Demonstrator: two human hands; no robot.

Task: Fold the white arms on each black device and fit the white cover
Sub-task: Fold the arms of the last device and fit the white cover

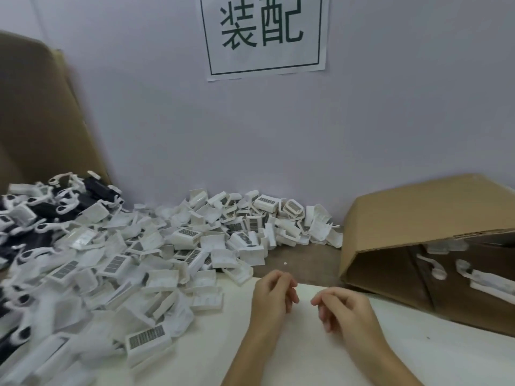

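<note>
while white covers lie heaped, left hand and right hand hold nothing.

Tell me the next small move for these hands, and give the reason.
Probably reach the left hand out to the far-left heap and pick up one black device. Both it and the right hand hold nothing, fingers loosely curled over the white sheet. The black devices with white arms lie at the far left; the white covers are piled nearer the middle.

White covers heaped mid-table; black devices with white arms piled far left.
</note>
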